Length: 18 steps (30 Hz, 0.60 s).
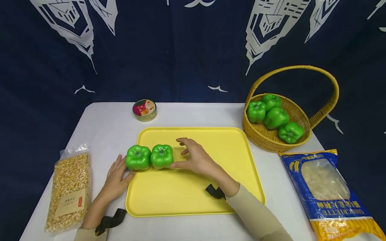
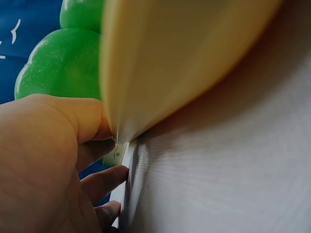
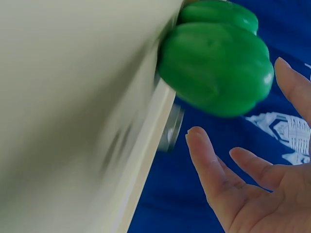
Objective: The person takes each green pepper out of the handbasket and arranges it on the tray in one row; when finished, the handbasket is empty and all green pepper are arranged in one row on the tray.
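At the left edge of the yellow tray (image 1: 181, 197) on the white counter (image 1: 196, 115), two green peppers (image 1: 162, 156) sit side by side, touching. Beside the left one rests the left hand (image 1: 116, 175), fingers loosely extended, thumb near the pepper's base, clasping nothing. The right hand (image 1: 197, 159) is spread and free at the right pepper's side; whether its thumb touches, I cannot tell.

Four more peppers (image 1: 275, 117) lie in the wicker basket (image 1: 259, 139). Below it, the blue-and-yellow bag (image 1: 328, 187) carries bold Chinese characters, wheat-ear emblems and capitals in which "CHIETTE" seems readable. On the clear bag of yellow kernels (image 1: 69, 170), the tan label (image 1: 70, 202) bears a small red block and print too small to read. Behind the tray, the round tin (image 1: 144, 108) has a red lid label picturing orange fruit, its lettering illegible.
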Available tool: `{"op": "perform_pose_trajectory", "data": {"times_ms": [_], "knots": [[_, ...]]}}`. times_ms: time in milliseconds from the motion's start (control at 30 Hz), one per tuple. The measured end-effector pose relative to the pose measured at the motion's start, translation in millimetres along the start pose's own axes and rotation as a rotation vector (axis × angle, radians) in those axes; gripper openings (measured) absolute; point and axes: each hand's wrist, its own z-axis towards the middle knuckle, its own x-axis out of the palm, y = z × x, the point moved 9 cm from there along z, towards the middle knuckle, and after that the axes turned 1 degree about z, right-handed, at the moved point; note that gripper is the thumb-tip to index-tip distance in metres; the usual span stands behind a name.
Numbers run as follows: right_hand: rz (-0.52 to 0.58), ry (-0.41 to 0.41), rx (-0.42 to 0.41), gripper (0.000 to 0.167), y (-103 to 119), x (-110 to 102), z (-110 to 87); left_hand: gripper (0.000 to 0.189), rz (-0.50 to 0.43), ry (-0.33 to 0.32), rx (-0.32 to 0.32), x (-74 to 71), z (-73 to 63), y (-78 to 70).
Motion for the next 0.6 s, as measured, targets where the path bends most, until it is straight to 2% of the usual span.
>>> {"op": "perform_pose_trajectory", "data": {"times_ms": [167, 300, 467, 600], "knots": [[-0.004, -0.044, -0.005, 0.079, -13.1, -25.0, -12.8, 0.059, -0.003, -0.003, -0.002, -0.8, -0.6, -2.3], [0.005, -0.103, 0.009, 0.077, -27.8, -53.9, -25.8, 0.059, -0.005, 0.001, -0.006, -0.5, -0.1, -2.0], [-0.010, -0.214, 0.044, 0.073, -51.2, -97.7, -45.0, 0.059, -0.006, 0.001, -0.007, -0.8, -0.5, -1.9], [-0.022, -0.333, 0.064, 0.066, -70.3, -138.9, -63.2, 0.059, -0.015, 0.005, -0.012, -0.7, -0.8, -2.2]]}}
